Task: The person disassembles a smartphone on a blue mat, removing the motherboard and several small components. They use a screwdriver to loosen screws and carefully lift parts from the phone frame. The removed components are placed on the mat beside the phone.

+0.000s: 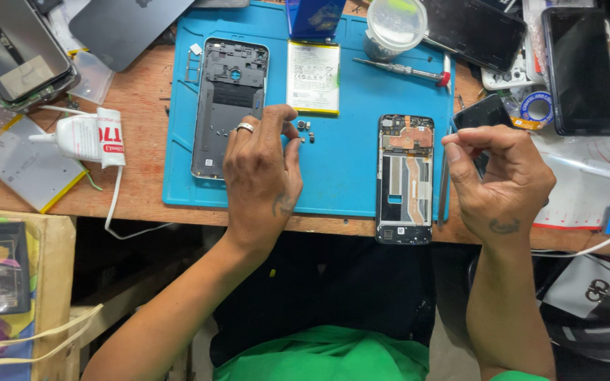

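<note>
A few small dark phone parts (306, 130) are lying loose on the blue mat, just above the middle of the frame, right at the fingertips of the left hand (261, 176). A slim grey tool (444, 185) is lying lengthwise along the mat's right edge, right of centre, beside the right hand (504, 180), its top end hidden behind that hand.

- On my blue mat (340, 176): one opened phone frame (404, 179), one grey back cover (229, 97), one battery (313, 77).
- Right of the mat I count two dark phones (582, 70).
- On it, one screwdriver (402, 70).
</note>
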